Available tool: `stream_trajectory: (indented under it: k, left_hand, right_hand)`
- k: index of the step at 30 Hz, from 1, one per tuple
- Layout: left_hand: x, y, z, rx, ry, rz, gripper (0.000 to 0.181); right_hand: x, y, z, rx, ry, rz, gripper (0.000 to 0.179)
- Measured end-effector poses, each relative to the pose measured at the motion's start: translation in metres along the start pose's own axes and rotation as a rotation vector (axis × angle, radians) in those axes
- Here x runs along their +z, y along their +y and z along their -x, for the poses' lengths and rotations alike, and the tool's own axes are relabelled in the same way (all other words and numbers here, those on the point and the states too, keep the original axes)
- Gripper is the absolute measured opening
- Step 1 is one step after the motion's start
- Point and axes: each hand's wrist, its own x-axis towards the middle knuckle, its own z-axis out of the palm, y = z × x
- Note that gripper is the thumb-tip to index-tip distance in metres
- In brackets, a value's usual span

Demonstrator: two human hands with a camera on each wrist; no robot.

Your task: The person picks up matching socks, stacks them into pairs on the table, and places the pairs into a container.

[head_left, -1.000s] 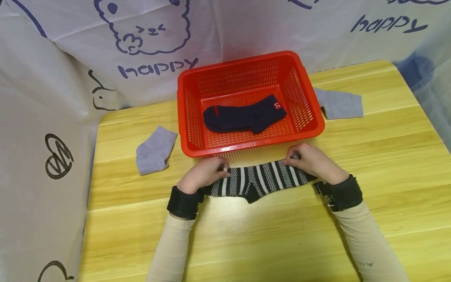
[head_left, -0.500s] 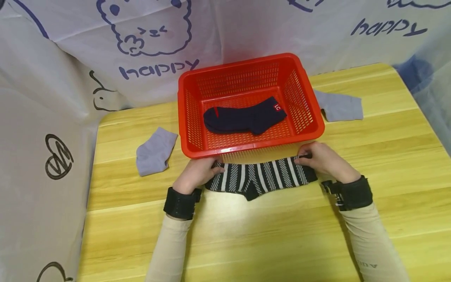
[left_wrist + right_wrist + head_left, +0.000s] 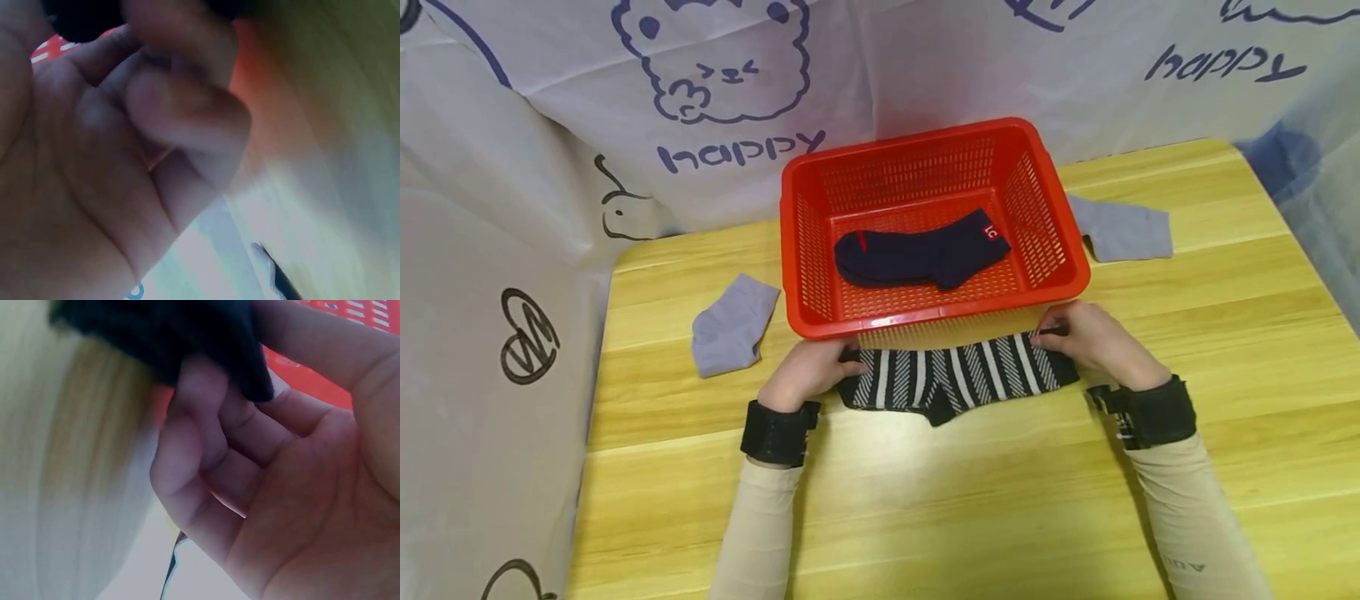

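A black, white and grey striped sock (image 3: 951, 379) lies stretched sideways on the table, in front of the basket, its heel pointing toward me. My left hand (image 3: 805, 373) pinches its left end, with the thumb on top. At the other end my right hand (image 3: 1099, 343) pinches the dark edge of the sock between thumb and fingers. In the right wrist view, dark sock fabric (image 3: 206, 337) sits between thumb and curled fingers (image 3: 178, 450). The left wrist view shows curled fingers (image 3: 194, 112) and only a bit of black fabric (image 3: 84, 19); the actual grip is mostly hidden there.
Behind the striped sock stands a red plastic basket (image 3: 928, 312) holding navy socks (image 3: 917, 257). One grey sock (image 3: 733, 327) lies left of the basket, another (image 3: 1127, 231) right of it, partly hidden by its rim. A printed white cloth (image 3: 925, 67) hangs behind the wooden table (image 3: 962, 517).
My left hand has slid left to the sock's left end. The right hand has shifted right to the opposite end, and more of the stripes now show between them.
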Motion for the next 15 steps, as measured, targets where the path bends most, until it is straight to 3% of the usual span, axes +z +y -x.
stream_trajectory:
  k: [6,15]
  left_hand:
    - [-0.010,-0.009,0.003,-0.006,-0.061,0.078,0.021]
    - [-0.016,-0.019,0.008,-0.091,-0.185,0.271,0.020]
  right_hand:
    - [-0.010,0.009,0.004,0.018,-0.039,-0.038,0.014]
    - [-0.016,0.013,0.009,0.007,-0.097,-0.122,0.020]
